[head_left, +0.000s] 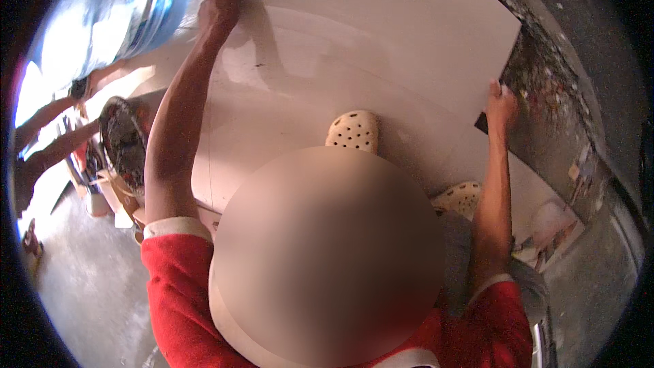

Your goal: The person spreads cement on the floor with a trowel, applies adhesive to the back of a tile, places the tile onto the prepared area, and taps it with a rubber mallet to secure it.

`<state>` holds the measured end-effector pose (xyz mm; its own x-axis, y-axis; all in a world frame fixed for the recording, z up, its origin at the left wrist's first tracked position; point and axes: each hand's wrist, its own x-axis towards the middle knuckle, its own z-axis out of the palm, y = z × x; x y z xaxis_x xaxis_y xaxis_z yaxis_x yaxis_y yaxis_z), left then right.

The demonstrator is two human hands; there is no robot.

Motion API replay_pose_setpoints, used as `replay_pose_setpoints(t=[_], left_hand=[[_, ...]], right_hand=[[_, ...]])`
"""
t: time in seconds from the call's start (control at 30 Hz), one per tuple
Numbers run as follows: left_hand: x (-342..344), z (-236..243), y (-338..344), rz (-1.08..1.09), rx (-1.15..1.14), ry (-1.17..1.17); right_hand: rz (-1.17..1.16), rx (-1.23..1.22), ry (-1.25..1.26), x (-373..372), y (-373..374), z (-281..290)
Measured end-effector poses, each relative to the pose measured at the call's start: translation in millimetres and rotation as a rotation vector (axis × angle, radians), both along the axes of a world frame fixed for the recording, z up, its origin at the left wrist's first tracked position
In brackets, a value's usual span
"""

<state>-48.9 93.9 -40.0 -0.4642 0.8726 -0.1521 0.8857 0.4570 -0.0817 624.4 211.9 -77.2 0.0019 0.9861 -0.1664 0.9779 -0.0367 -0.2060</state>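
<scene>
A large pale, smooth board (368, 34) lies in front of me, with faint straight lines across it. My left hand (220, 8) is in a fist at its far left part, beside a shiny, clear-looking edge, and whatever it may hold is hidden. At the board's right edge my right hand (503, 105) is closed, with the fingers gripping that edge. A small dark piece (481, 123) shows just beside the right hand. Two cream clogs with holes, one in the middle (353, 131) and one at the right (460, 197), are on or next to the board.
Blue translucent plastic (129, 13) bulges at the far left. Another person's arms (51, 123) reach in below it. Beside them stands a round basket (124, 140) with dark contents. Rubble and scraps (545, 82) line the right side. Grey concrete floor (95, 266) shows at the near left.
</scene>
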Motion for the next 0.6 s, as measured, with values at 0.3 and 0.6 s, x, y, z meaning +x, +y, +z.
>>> replay_pose_setpoints(t=[0.3, 0.6], left_hand=[[-11, -16, -15, -0.218, -0.070, 0.069], [2, -41, -27, -0.078, 0.020, 0.048]], right_hand=[[0.052, 0.029, -0.098, -15, 6, 7], [-0.007, -0.147, 0.094, -14, 15, 11]])
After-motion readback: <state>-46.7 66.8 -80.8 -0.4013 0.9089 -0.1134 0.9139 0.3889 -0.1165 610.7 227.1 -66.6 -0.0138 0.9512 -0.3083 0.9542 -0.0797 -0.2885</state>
